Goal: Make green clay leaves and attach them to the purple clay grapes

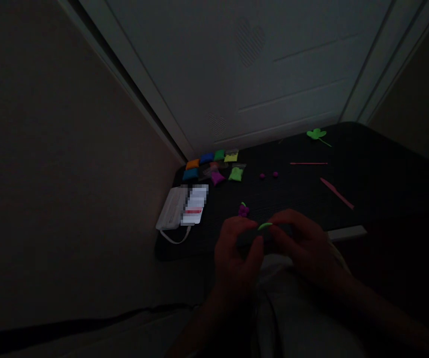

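Observation:
A small, curved strip of light green modelling clay (265, 225) is pinched at its right end between the thumb and forefinger of my right hand (306, 246). My left hand (237, 253) is at the strip's other end, thumb and forefinger apart; whether a fingertip touches the clay is unclear. Just beyond my left fingers lies a purple clay cluster (243, 211) with a green bit on top, like a bunch of grapes. Two little purple balls (262, 176) rest farther back on the dark table (274, 199).
Clay packets in several colours, including an orange one (192, 164) and a light green one (236, 173), lie at the back left. Nearer are a white case (171, 208) and a lit phone (195, 205). Rightward are a pink stick (308, 163), pink knife (336, 193) and green clay flower (316, 134).

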Tool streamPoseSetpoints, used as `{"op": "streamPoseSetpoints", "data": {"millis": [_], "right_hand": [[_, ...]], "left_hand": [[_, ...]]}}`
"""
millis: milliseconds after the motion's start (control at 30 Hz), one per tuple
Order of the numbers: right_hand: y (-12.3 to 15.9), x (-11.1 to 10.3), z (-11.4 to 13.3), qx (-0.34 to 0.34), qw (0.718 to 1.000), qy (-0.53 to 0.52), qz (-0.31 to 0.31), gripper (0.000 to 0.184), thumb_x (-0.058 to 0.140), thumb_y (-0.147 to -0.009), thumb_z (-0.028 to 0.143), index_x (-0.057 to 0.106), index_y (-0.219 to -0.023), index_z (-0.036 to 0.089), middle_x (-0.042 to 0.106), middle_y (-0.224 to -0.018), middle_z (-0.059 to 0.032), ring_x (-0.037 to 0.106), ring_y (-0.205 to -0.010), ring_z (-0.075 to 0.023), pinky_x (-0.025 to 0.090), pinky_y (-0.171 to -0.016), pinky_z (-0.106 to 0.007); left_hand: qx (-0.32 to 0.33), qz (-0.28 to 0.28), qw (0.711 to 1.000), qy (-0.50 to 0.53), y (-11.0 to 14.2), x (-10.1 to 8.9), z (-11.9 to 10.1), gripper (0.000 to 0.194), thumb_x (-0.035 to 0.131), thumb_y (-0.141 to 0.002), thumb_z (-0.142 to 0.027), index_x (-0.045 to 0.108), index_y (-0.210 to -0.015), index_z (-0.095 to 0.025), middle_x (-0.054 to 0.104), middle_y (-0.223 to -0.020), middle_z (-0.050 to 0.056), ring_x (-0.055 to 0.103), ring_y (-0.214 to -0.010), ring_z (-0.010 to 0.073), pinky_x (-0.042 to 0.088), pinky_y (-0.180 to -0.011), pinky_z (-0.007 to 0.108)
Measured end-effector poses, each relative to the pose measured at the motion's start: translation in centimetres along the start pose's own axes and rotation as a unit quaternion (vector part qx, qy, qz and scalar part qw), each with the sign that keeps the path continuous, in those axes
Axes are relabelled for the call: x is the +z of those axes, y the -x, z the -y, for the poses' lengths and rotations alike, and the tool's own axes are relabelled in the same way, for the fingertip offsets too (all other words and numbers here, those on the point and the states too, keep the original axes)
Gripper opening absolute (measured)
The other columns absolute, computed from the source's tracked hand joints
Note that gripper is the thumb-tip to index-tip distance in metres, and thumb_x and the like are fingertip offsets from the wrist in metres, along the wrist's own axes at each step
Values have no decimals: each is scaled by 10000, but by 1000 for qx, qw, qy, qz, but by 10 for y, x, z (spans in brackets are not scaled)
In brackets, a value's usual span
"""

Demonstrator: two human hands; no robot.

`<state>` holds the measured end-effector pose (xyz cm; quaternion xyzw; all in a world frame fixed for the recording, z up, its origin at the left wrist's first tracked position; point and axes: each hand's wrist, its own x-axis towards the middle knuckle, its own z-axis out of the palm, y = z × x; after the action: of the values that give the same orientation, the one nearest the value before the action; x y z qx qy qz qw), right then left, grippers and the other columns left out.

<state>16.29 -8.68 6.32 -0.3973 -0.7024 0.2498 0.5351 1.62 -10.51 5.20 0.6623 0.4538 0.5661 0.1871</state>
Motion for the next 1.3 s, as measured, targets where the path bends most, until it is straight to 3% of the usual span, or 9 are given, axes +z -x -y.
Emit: {"op": "streamPoseSetpoints", "data": {"millis": [200, 367, 600, 900, 1300], "right_hand": [[0, 1, 2, -10, 1000, 15, -2, 75, 570, -761, 162, 596, -819, 201, 651, -730, 2, 614, -666, -128, 490, -617, -228], [1, 2, -1, -90, 994, 55, -35, 196, 576, -745, 164, 576, -939, 195, 657, -784, -28, 622, -733, -159, 503, -657, -272], [0, 3, -5, -148, 987, 45, -43, 170, 592, -721, 103, 580, -870, 184, 631, -742, -30, 599, -702, -155, 498, -641, -293], [2, 4, -3, -146, 986, 59, -52, 125, 573, -731, 115, 568, -837, 182, 623, -724, -26, 589, -685, -152, 488, -631, -289], [1, 2, 1, -130, 990, 41, -41, 146, 559, -740, 133, 557, -861, 214, 630, -732, -13, 601, -678, -149, 497, -610, -281]], "left_hand": [[57, 2, 997, -56, -4, -1, 0, 187, 572, -729, -90, 573, -894, -179, 578, -855, 26, 548, -835, 147, 468, -737, 306], [147, -17, 980, -135, -8, -3, -1, 210, 596, -705, -71, 572, -883, -182, 585, -833, 19, 548, -826, 147, 477, -726, 312], [196, -22, 965, -172, -8, -4, -2, 245, 622, -680, -55, 580, -892, -172, 580, -823, 19, 546, -840, 147, 483, -723, 301], [175, -8, 976, -129, -4, -2, -5, 258, 619, -683, -54, 581, -908, -176, 586, -829, 17, 550, -830, 144, 490, -713, 310], [84, 30, 996, 12, -4, -4, -7, 188, 561, -732, -79, 612, -874, -190, 591, -812, 25, 557, -808, 146, 477, -689, 303]]}}
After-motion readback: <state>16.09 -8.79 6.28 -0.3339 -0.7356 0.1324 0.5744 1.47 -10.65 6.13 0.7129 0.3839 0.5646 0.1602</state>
